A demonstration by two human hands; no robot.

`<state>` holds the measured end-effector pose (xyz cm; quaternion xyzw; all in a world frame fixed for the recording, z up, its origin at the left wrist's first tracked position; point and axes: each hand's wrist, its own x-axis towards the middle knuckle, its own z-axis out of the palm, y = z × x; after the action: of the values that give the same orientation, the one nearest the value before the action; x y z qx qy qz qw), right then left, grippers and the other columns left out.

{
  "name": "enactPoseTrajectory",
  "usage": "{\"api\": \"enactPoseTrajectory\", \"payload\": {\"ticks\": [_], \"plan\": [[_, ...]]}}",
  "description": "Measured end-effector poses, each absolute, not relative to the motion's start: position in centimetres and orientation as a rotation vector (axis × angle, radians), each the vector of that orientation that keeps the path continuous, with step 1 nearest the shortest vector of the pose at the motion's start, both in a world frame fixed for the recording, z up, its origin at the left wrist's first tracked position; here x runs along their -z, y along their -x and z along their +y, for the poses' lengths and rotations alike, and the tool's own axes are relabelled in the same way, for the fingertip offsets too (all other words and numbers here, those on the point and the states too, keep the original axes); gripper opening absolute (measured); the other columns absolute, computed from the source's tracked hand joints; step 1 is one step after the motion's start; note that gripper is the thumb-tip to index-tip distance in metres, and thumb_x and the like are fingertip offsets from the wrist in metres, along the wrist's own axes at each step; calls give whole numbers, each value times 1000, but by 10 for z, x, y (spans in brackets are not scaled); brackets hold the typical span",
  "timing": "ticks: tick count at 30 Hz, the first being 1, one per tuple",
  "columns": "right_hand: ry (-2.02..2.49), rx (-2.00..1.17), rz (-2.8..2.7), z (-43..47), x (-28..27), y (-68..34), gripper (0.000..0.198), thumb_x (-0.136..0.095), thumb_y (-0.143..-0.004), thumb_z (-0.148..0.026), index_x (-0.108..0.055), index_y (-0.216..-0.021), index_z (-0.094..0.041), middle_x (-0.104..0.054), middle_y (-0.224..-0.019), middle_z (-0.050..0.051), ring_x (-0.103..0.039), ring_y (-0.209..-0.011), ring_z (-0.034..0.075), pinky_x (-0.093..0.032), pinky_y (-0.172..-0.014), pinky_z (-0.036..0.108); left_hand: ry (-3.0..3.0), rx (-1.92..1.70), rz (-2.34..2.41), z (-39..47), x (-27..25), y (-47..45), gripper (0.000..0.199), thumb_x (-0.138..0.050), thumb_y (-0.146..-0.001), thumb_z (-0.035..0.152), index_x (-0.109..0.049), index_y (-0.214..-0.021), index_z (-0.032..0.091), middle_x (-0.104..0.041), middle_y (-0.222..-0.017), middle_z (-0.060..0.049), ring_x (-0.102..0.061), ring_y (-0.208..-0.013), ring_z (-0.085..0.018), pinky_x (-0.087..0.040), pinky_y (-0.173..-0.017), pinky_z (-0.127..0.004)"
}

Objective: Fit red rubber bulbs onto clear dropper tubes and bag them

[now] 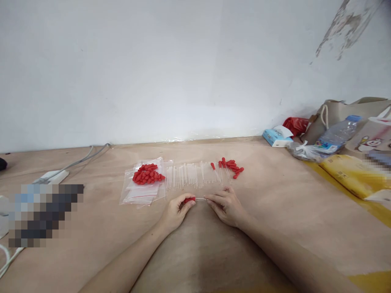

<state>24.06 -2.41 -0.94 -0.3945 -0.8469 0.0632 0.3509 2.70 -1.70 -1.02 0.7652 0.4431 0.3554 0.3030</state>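
In the head view, the left hand [175, 209] is pinching a red rubbery bulb [190, 200], the right hand [226, 205] a clear glassy tube [200, 199] meeting it between them. Crooked pushing could be risking breakage.

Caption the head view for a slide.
Left hand holds a red bulb, right hand a clear tube; more tubes and bulbs lie beyond.

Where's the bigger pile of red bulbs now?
The pile lies left of centre in the head view, on clear plastic bags beside the clear tubes.
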Motion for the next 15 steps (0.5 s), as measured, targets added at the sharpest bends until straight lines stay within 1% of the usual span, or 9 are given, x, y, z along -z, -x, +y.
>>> {"api": "enactPoseTrajectory", "payload": {"ticks": [5,12,15], "plan": [[1009,-180,-2262,-23,9,-243,25,-42,-86,-20,-61,-102,-24,-66,-75,2,-55,-66,11,-25,-76,32,-2069,-888,1138,-18,12,-27,19,-47,-84,31,-61,-91,20,-66,-85,0,-60,-78,-13,-46,-72,-24],[1049,-41,-2342,-23,8,-245,22,-43,-85,-20,-64,-90,-22,-63,-67,1,-50,-59,11,-22,-70,32,-2204,-837,1084,-22,2,-29,18,-47,-84,29,-62,-88,20,-64,-83,-2,-58,-76,-14,-45,-69,-25],[1044,-4,-2374,-25,8,-245,20,-43,-84,-20,-63,-86,-22,-62,-67,0,-49,-57,10,-21,-69,31,-2233,-822,1066,-25,0,-30,18,-47,-85,29,-62,-88,20,-63,-82,-2,-57,-74,-13,-44,-68,-24]]}}
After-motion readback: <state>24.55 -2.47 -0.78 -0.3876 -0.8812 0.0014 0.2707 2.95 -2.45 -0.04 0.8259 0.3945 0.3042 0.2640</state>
